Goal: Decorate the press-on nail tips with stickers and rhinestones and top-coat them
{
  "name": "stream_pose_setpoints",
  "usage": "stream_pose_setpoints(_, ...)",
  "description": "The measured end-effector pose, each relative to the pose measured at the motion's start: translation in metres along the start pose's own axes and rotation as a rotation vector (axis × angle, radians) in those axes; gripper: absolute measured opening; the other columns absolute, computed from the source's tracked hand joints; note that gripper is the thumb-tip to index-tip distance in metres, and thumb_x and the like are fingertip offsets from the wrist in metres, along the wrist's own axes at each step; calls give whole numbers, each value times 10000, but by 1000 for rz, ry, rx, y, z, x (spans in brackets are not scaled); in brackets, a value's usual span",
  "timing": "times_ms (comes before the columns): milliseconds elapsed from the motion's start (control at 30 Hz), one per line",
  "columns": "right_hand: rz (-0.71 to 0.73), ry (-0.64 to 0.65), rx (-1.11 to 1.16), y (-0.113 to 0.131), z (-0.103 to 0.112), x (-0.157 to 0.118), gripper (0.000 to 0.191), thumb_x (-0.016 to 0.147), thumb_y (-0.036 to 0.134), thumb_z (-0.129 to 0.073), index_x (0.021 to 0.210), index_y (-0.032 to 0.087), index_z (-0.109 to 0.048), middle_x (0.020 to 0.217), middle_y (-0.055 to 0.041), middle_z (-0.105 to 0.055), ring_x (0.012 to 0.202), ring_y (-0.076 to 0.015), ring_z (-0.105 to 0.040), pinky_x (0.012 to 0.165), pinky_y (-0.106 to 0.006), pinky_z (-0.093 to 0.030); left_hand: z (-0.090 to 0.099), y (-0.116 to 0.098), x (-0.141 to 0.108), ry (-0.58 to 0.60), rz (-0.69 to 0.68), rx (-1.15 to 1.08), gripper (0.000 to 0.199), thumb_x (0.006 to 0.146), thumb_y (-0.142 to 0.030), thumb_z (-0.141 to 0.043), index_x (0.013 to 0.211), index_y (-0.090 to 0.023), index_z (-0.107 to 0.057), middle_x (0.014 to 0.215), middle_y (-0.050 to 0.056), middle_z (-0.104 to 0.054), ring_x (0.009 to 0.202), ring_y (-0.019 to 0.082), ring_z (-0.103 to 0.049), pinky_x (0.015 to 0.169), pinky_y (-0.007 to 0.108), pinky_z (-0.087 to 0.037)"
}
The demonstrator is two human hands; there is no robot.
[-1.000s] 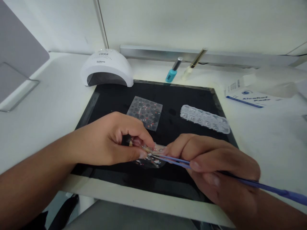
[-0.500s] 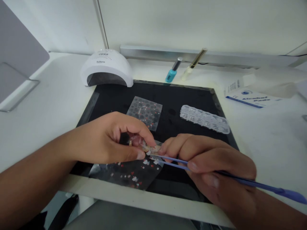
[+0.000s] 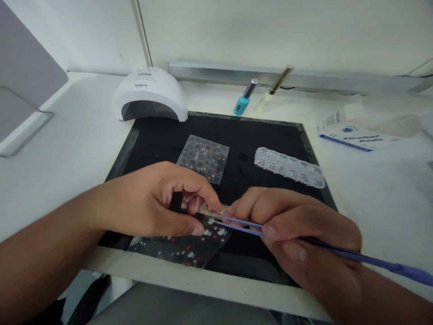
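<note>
My left hand [image 3: 158,198] is curled around the upper edge of a clear sticker sheet [image 3: 176,246] printed with small white and red figures. Its thumb lies over the front of the sheet and the other fingers bend behind it, partly hidden. A gap shows between thumb and index fingertip. In my right hand [image 3: 297,225] is a pair of purple tweezers [image 3: 243,228], pinched between thumb and fingers. The tweezers' tips meet the sheet beside a white sticker, just right of my left thumb. Whether they grip a sticker is too small to tell. My right fingertips rest close to the sheet's right edge.
A second sticker sheet [image 3: 204,158] and a clear plastic case with compartments [image 3: 289,167] lie on the black mat [image 3: 162,137]. Behind stand a white nail lamp [image 3: 150,92], a turquoise polish bottle [image 3: 241,105] and a gold-capped bottle [image 3: 279,81]. An alcohol pads box [image 3: 355,135] sits at right.
My left thumb has moved slightly down, away from the index finger and the tweezers' tips, so more of the sheet shows between them. My right hand has barely moved.
</note>
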State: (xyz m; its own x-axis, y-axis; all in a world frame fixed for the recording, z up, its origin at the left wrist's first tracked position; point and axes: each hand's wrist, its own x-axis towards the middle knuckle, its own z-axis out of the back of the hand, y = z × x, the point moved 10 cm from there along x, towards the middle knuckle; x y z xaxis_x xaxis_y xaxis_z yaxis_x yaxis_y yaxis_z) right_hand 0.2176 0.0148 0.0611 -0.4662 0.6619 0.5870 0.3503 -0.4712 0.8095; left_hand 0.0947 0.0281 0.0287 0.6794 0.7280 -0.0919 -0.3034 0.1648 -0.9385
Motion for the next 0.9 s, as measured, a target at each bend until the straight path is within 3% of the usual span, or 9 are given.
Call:
stream_pose_setpoints(167, -37, 23, 6, -4, 0, 0, 222, 869, 175, -567, 993, 188, -751, 663, -41, -579, 699, -216, -644, 622, -401, -590, -2, 1, 0, 18, 40, -32, 227, 781, -160, -726, 1006, -188, -718, 778, -5, -595, 683, 100, -570, 599, 184, -493)
stream_pose_setpoints(300, -25, -26, 53, -6, 8, 1, 242, 871, 169, -562, 1008, 179, -760, 671, -43, -580, 651, -202, -619, 596, -399, -575, 4, 0, 0, -49, 15, -167, 342, 760, -122, -715, 1092, -182, -657, 812, -3, -585, 695, 100, -575, 548, 162, -492)
stream_pose_setpoints(433, -34, -112, 94, -10, 20, 3, 265, 840, 143, -561, 991, 176, -776, 671, -51, -600, 687, -215, -641, 628, -399, -574, 18, 1, 1, -131, -42, -331, 495, 757, -112, -700, 1227, -228, -596, 961, 17, -586, 776, 110, -580, 604, 174, -526)
stream_pose_setpoints(567, 20, -207, 107, -7, 26, 3, 255, 817, 132, -571, 956, 152, -784, 698, -61, -630, 726, -204, -648, 706, -381, -588, 36, 11, 3, -228, -81, -449, 651, 763, -279, -761, 1364, -312, -514, 1246, 58, -540, 831, 134, -588, 734, 253, -559)
stream_pose_setpoints(667, 74, -265, 83, -4, 29, 1, 256, 836, 151, -560, 969, 156, -778, 719, -61, -641, 770, -214, -654, 739, -385, -588, 45, 15, 3, -297, -134, -460, 723, 773, -466, -752, 1418, -311, -464, 1353, 91, -521, 857, 165, -583, 779, 304, -549)
stream_pose_setpoints(733, 71, -298, 62, -6, 32, -1, 244, 844, 159, -563, 971, 167, -771, 732, -57, -643, 802, -225, -662, 761, -401, -585, 49, 15, 0, -377, -156, -429, 749, 781, -498, -740, 1439, -311, -435, 1409, 91, -493, 854, 164, -570, 770, 307, -534)
stream_pose_setpoints(900, 99, -361, 65, -5, 35, -5, 241, 846, 169, -559, 997, 182, -747, 800, -56, -692, 821, -221, -678, 765, -403, -578, 64, 5, -20, -685, -301, -336, 648, 845, -344, -724, 1421, -370, -429, 1475, 10, -427, 858, 123, -536, 802, 270, -506)
